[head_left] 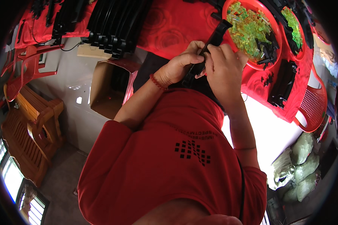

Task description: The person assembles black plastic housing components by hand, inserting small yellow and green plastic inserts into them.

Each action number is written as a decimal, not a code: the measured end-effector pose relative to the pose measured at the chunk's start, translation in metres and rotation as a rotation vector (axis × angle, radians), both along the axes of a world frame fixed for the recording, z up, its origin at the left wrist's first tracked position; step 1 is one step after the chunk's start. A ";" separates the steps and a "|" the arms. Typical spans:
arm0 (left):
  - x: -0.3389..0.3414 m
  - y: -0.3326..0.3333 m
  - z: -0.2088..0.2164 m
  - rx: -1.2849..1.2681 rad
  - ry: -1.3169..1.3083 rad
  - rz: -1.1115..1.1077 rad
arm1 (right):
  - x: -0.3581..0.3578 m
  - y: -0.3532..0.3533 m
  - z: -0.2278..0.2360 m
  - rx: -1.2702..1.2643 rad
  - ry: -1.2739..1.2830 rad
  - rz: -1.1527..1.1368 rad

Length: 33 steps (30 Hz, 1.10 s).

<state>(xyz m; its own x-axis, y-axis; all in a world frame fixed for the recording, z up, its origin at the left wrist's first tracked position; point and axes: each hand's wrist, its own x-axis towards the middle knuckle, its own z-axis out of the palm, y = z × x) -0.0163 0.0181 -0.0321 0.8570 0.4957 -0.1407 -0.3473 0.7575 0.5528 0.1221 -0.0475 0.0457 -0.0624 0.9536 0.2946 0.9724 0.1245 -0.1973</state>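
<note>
Left hand (184, 62) curls round black strip (217, 34), right hand (225, 69) grips alongside, seemingly steadying; strip slants across table (163, 32) edge, bowl (277, 32) of yellow-green bits (248, 28) near, likely for reach.

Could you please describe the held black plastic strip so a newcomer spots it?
Start at the red patterned tablecloth. Over its near edge, the left hand and right hand hold the slim black plastic strip. Unlike the long black strips lying farther left, it alone is gripped.
</note>
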 end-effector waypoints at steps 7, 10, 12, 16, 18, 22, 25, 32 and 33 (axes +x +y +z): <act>0.009 -0.008 0.001 0.139 0.026 0.069 | -0.018 -0.006 -0.021 0.122 0.372 -0.309; 0.012 -0.011 -0.003 0.222 0.099 0.127 | -0.027 -0.005 -0.025 0.145 0.568 -0.384; 0.014 -0.012 -0.007 0.243 0.116 0.148 | -0.028 -0.005 -0.027 0.184 0.656 -0.413; 0.020 -0.018 0.010 0.324 0.214 0.283 | -0.014 0.000 -0.034 -0.062 0.856 -0.465; 0.017 -0.015 0.008 0.301 0.194 0.231 | -0.011 0.001 -0.034 -0.164 0.936 -0.434; 0.014 -0.015 0.008 0.258 0.151 0.184 | -0.014 0.003 -0.029 -0.181 1.217 -0.434; 0.012 -0.016 0.009 0.267 0.171 0.195 | -0.014 0.002 -0.029 -0.169 1.236 -0.428; 0.019 -0.018 0.011 0.434 0.247 0.264 | -0.008 -0.003 -0.043 -0.109 0.853 -0.420; 0.018 -0.017 0.017 0.370 0.245 0.213 | -0.006 -0.004 -0.042 -0.108 0.854 -0.419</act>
